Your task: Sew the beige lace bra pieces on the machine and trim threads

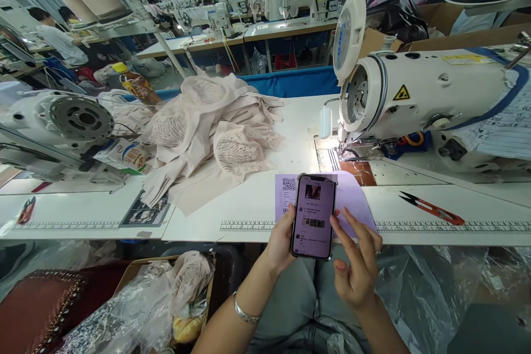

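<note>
Phone (313, 215) upright over table (249, 207) edge, above your lap, partly covering purple slip (352, 202). Hold it steady, screen square to you; tap with 1 fingertip, lightly. Left hand (281, 238) closed around phone from left, thumb on edge, wrist bent back. Right hand (357, 265) loose, fingers spread, holding nothing, tips just beside phone's right edge.

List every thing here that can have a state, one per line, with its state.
phone: screen lit, held upright
left hand: closed around the phone
right hand: open, fingers spread beside the phone
sewing machine: lamp lit by the needle
snips: lying flat, blades together
fabric pile: heaped loose
purple sheet: flat, partly behind the phone
box: open, stuffed with plastic and fabric
</note>
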Action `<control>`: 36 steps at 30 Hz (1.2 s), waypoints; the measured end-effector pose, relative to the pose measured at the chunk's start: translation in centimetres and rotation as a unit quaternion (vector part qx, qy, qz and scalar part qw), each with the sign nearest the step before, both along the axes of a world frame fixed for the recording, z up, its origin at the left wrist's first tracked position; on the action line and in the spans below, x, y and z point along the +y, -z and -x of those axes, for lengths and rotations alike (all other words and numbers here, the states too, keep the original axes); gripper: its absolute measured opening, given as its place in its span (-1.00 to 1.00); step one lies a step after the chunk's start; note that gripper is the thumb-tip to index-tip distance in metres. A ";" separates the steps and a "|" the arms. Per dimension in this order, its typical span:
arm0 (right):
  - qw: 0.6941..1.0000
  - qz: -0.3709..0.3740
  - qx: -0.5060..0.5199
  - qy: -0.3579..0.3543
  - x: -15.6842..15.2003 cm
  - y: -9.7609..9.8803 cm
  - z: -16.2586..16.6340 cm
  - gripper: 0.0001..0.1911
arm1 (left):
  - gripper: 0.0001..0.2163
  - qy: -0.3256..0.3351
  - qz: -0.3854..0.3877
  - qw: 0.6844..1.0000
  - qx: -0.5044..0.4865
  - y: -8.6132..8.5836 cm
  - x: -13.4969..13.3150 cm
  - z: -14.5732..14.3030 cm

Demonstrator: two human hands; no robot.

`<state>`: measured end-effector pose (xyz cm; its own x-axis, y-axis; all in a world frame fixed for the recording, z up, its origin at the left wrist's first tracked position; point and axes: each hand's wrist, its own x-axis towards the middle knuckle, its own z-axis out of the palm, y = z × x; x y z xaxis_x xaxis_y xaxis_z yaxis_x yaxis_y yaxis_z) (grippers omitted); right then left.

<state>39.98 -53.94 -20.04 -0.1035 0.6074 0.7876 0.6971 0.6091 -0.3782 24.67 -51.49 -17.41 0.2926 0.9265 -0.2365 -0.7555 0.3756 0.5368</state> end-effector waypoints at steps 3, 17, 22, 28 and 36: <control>1.000 0.004 -0.002 -0.001 0.0 0.3 0.0 -0.43 | -0.53 -0.006 0.005 1.000 -0.011 -0.1 0.0 -0.1; 1.000 0.005 0.010 -0.027 -0.4 0.1 -0.2 -0.52 | -0.47 0.022 -0.021 1.000 -0.002 0.0 0.1 0.0; 1.000 0.001 0.010 -0.028 -0.4 0.1 -0.2 -0.51 | -0.47 0.029 -0.027 0.999 0.000 -0.3 0.1 0.0; 1.000 0.007 0.003 -0.025 -0.4 0.0 -0.2 -0.52 | -0.50 0.032 -0.027 0.999 -0.014 -0.3 0.0 0.0; 1.000 0.019 -0.011 -0.006 0.1 0.0 0.0 -0.45 | -0.53 0.021 -0.011 1.000 -0.021 -0.5 0.0 0.0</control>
<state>40.01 -53.89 -20.08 -0.1288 0.6353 0.7615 0.6982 0.6034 -0.3853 24.71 -51.45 -16.90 0.3407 0.9179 -0.2033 -0.7608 0.3962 0.5141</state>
